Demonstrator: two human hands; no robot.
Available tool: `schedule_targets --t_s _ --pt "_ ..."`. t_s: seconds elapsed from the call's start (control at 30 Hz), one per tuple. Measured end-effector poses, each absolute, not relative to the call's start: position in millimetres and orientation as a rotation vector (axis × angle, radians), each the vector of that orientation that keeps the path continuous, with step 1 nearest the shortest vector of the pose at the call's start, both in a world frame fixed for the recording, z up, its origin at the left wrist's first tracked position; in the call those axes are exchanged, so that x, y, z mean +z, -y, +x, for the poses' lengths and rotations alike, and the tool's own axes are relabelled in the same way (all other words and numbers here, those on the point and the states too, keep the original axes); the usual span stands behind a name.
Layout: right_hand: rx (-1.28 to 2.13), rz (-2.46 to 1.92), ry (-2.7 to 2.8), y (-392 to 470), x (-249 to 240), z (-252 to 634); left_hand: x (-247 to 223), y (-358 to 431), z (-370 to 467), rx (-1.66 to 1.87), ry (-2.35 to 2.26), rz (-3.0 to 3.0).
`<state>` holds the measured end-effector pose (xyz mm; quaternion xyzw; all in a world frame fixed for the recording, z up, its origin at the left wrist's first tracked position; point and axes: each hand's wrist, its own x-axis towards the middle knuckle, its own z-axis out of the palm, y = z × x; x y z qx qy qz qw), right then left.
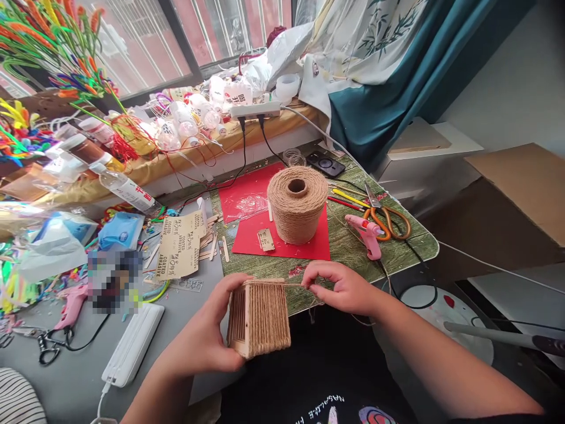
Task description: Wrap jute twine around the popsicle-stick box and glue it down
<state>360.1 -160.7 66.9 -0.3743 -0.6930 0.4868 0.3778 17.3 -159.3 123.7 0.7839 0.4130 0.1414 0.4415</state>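
Observation:
My left hand (212, 333) grips a small box-shaped frame of wooden sticks (268, 321) from its left side, thumb below and fingers above. Jute twine runs in close rows around the frame, and its left end shows an open hollow. From the frame's top edge a strand of jute twine (293, 285) stretches right to my right hand (338, 287), which pinches it between thumb and fingers. Behind the hands a large spool of jute twine (296, 215) stands upright on a red sheet (247, 238).
To the right lie a pink glue gun (367, 234), scissors with orange handles (388, 218) and pencils (348, 197). Sandpaper (179, 244) and craft sticks (214, 247) lie left of the red sheet. A white power strip (133, 344) sits at the left; another power strip (255, 110) rests on the sill.

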Motion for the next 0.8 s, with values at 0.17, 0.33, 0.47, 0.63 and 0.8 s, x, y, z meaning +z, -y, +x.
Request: schedule_targets --t_s 0.17,0.33,0.47,0.63,0.8 --pt "1.29 -1.109 1.689 164 49 367 121 150 -2 0.519 -1.002 1.855" --pt "1.454 -1.182 1.439 167 33 376 116 142 -13 0.659 -0.979 1.752" --pt "1.387 -1.245 1.692 171 34 385 111 140 -19 0.67 -0.977 1.757" --pt "1.192 -1.287 1.812 173 43 397 110 137 -23 0.655 -1.0 1.813" --pt "0.971 -1.123 2.014 173 51 393 117 138 -14 0.581 -0.982 1.869"
